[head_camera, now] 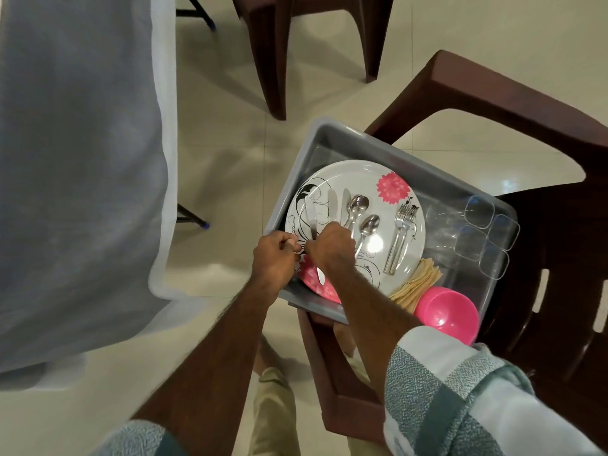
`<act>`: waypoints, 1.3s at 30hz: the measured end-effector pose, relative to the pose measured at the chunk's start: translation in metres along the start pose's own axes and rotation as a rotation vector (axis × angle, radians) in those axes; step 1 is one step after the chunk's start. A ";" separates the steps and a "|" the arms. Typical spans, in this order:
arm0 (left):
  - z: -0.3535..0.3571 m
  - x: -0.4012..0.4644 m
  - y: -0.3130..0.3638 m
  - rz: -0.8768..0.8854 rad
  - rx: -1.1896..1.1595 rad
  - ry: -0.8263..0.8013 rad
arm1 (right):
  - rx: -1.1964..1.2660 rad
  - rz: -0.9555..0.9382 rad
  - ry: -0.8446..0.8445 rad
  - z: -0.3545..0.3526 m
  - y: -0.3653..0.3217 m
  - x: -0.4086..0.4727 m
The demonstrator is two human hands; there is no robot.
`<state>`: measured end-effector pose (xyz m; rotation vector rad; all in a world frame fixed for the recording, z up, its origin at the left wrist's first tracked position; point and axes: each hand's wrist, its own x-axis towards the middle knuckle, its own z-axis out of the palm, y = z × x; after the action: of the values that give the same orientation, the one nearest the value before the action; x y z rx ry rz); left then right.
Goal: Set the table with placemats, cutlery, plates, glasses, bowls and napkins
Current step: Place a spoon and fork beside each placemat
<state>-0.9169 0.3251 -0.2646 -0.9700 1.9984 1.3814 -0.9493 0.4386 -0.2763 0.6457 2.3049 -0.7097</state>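
Both hands had curled grips as I watched: my right hand (pixel 330 243) pinched a knife (pixel 311 222) over the plate (pixel 391 255), while my left hand (pixel 274 255) was clenched beside it, though I could not tell on what. Spoons (pixel 365 222) and forks (pixel 399 238) lay on that plate inside the gray tub (pixel 332 139), with glasses (pixel 473 238), napkins (pixel 418 284) and a pink bowl (pixel 447 315) alongside.

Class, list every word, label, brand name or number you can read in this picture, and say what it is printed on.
None: no readable text anywhere.
The plate carries only pink flowers and black swirls, no words.
The cutlery, pink bowl, clear glasses and grey tub show no visible marks.
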 end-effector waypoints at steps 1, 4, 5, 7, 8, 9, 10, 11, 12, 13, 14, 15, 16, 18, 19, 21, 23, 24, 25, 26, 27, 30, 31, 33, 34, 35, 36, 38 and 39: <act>0.001 0.001 -0.001 -0.001 0.007 -0.001 | -0.007 -0.008 -0.005 0.000 0.000 0.000; 0.003 0.002 -0.003 -0.008 0.010 0.000 | -0.045 -0.045 -0.021 0.004 0.003 0.001; 0.004 0.002 -0.003 -0.008 0.007 0.001 | -0.053 -0.057 -0.018 0.005 0.003 0.001; 0.004 0.002 -0.004 -0.009 0.004 -0.001 | -0.082 -0.077 -0.011 0.007 0.005 0.001; 0.004 0.002 -0.005 -0.007 0.005 0.001 | -0.103 -0.090 -0.004 0.007 0.005 0.000; 0.004 0.001 -0.005 -0.002 0.002 0.001 | -0.129 -0.113 0.006 0.008 0.007 -0.001; 0.004 0.000 -0.006 -0.001 -0.002 -0.001 | -0.159 -0.140 0.015 0.009 0.008 -0.003; 0.005 0.000 -0.006 0.002 -0.007 -0.001 | -0.180 -0.171 0.023 0.009 0.008 -0.005; 0.005 0.000 -0.006 0.002 -0.013 0.002 | -0.190 -0.195 0.034 0.009 0.009 -0.006; 0.006 -0.001 -0.005 -0.002 -0.028 0.005 | -0.181 -0.212 0.043 0.010 0.010 -0.006; 0.007 -0.001 -0.004 -0.018 -0.060 0.010 | -0.155 -0.221 0.047 0.010 0.011 -0.005; 0.008 -0.001 -0.002 -0.035 -0.103 0.016 | -0.126 -0.231 0.046 0.009 0.012 -0.005; 0.010 -0.001 0.000 -0.050 -0.148 0.019 | -0.100 -0.246 0.044 0.009 0.015 -0.006; 0.015 -0.001 0.004 -0.056 -0.199 0.021 | -0.049 -0.321 0.041 0.007 0.020 -0.009; 0.018 -0.002 0.007 -0.054 -0.218 0.021 | -0.020 -0.372 0.038 0.007 0.024 -0.013; 0.024 -0.004 0.012 -0.064 -0.256 0.036 | 0.075 -0.464 0.023 0.004 0.030 -0.022; 0.028 -0.005 0.015 -0.079 -0.276 0.052 | 0.206 -0.508 -0.010 0.001 0.038 -0.027; 0.030 -0.005 0.016 -0.086 -0.280 0.053 | 0.258 -0.503 -0.028 -0.002 0.042 -0.027; 0.032 -0.005 0.017 -0.092 -0.275 0.049 | 0.307 -0.480 -0.041 -0.005 0.046 -0.026; 0.033 -0.004 0.018 -0.098 -0.265 0.047 | 0.366 -0.426 -0.039 -0.007 0.049 -0.023; 0.034 -0.003 0.018 -0.110 -0.254 0.048 | 0.424 -0.359 -0.018 -0.011 0.051 -0.021; 0.033 -0.004 0.020 -0.119 -0.226 0.052 | 0.478 -0.131 0.133 -0.021 0.054 -0.006; 0.032 -0.005 0.020 -0.110 -0.198 0.046 | 0.462 -0.061 0.165 -0.024 0.055 -0.001; 0.030 -0.006 0.020 -0.101 -0.161 0.030 | 0.407 0.036 0.188 -0.027 0.056 0.010; 0.029 -0.005 0.019 -0.103 -0.157 0.025 | 0.379 0.063 0.184 -0.026 0.056 0.013; 0.027 -0.005 0.018 -0.107 -0.158 0.020 | 0.353 0.080 0.184 -0.025 0.054 0.015; 0.027 -0.004 0.017 -0.108 -0.162 0.018 | 0.338 0.095 0.180 -0.025 0.052 0.017; 0.025 -0.004 0.016 -0.102 -0.180 0.005 | 0.334 0.126 0.174 -0.023 0.049 0.022; 0.025 -0.004 0.016 -0.101 -0.187 0.002 | 0.333 0.140 0.168 -0.022 0.046 0.023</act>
<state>-0.9270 0.3532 -0.2607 -1.1381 1.8186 1.5318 -0.9469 0.4926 -0.2924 1.0435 2.2815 -1.0160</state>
